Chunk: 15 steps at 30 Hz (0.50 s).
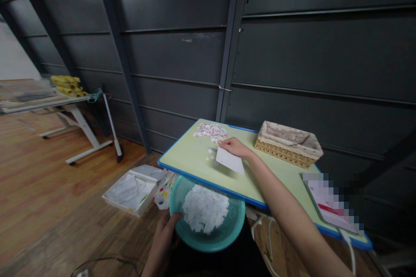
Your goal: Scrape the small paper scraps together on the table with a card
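Observation:
My right hand (234,147) reaches across the green table (191,156) and is closed on a white card (230,161), its edge resting on the tabletop. Just beyond the card lies a heap of small pink and white paper scraps (210,131), with a few loose bits (210,152) nearer. My left hand (166,224) grips the rim of a teal bowl (227,236) held below the table's near edge. The bowl holds a pile of white paper pieces (204,213).
A wicker basket with cloth lining (287,144) stands at the table's back right. Papers (331,203) lie at the right near corner. A white box (131,189) and a plastic bag (163,194) sit on the wooden floor. Another table (42,99) stands far left.

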### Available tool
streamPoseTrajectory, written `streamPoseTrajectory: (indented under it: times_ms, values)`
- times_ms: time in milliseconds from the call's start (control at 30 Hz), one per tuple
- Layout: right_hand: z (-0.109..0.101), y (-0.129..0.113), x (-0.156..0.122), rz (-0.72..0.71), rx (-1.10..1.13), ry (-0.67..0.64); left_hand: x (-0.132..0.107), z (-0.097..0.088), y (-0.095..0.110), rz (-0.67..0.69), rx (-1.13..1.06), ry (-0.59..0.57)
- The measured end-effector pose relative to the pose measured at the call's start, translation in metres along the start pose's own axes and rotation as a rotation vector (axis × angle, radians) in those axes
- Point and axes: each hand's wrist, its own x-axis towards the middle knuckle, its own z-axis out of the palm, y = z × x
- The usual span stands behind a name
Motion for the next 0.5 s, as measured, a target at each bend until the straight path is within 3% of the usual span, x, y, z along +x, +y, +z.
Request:
streamPoseTrajectory:
  times_ms: [100, 200, 333, 500]
  values:
    - [-0.005, 0.006, 0.004, 0.093, 0.145, 0.067, 0.000, 0.000, -0.002, -0.034, -0.006, -0.037]
    - [-0.008, 0.012, 0.010, 0.051, 0.176, 0.308, 0.001, 0.000, -0.003, -0.032, 0.013, -0.046]
    - [-0.013, 0.017, 0.018, 0.028, -0.050, 0.608, 0.001, 0.001, -0.002, -0.002, 0.018, -0.036]
    - [-0.020, 0.018, 0.018, 0.092, -0.243, 0.787, -0.003, 0.002, 0.001, 0.001, 0.042, -0.038]
